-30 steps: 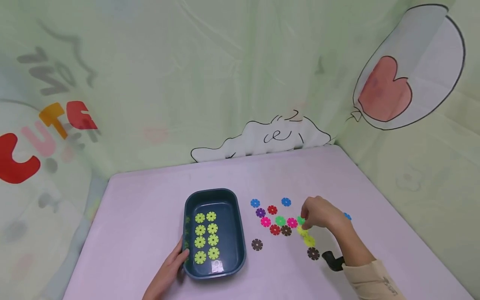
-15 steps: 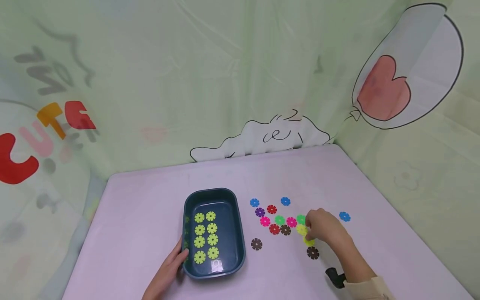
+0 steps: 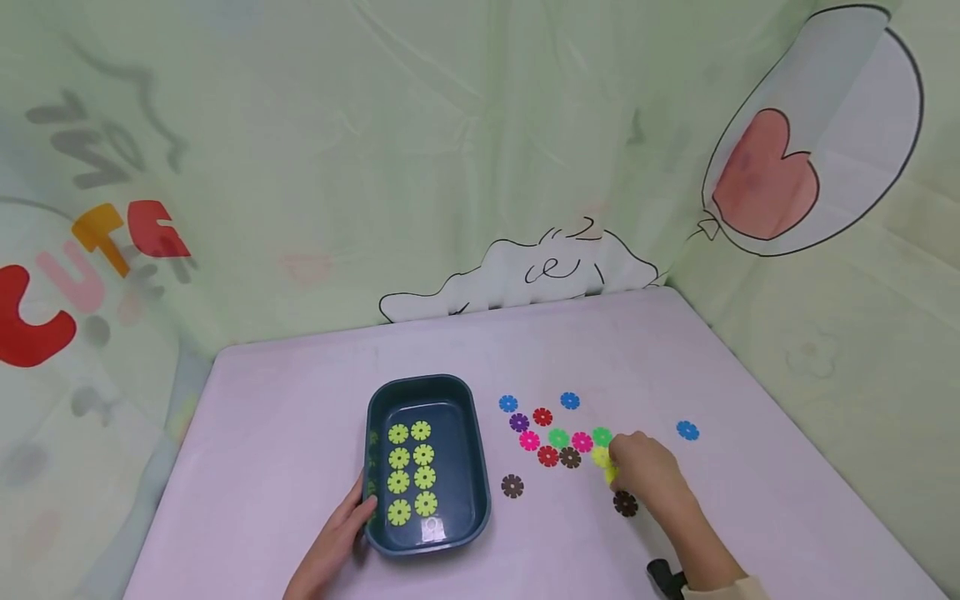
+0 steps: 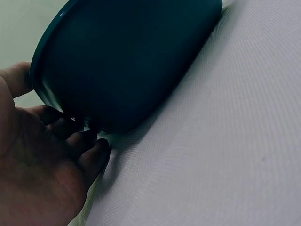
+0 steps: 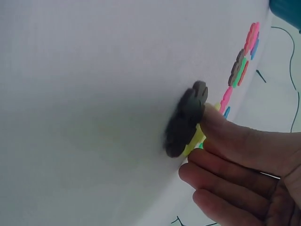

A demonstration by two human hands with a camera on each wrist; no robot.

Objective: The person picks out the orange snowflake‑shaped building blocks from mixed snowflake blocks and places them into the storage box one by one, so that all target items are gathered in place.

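Note:
In the head view a dark blue tray [image 3: 457, 535] holds two columns of yellow-green snowflake discs [image 3: 399, 482]. My left hand [image 3: 333, 537] grips the tray's left side. The left wrist view has the thumb at the rim and curled fingers [image 4: 89, 153] against the outer wall of the tray [image 4: 122, 61]. My right hand [image 3: 648, 471] is down at a yellow snowflake disc [image 3: 611, 476], partly hidden by the fingers. Thumb and fingers close around its edge in the right wrist view, where a dark brown disc [image 5: 186, 120] stands in front of the yellow disc [image 5: 194, 141].
Between tray and right hand lie several flat discs, among them pink [image 3: 529, 441], green [image 3: 558, 438], red [image 3: 548, 456] and brown [image 3: 512, 486]. A blue disc [image 3: 687, 430] lies apart at the right. Printed curtains [image 3: 450, 167] stand behind the table [image 3: 300, 400].
My right hand has moved down and toward me, from the upper yellow disc to the lower one, uncovering the blue disc at the right. The left hand keeps its hold on the tray.

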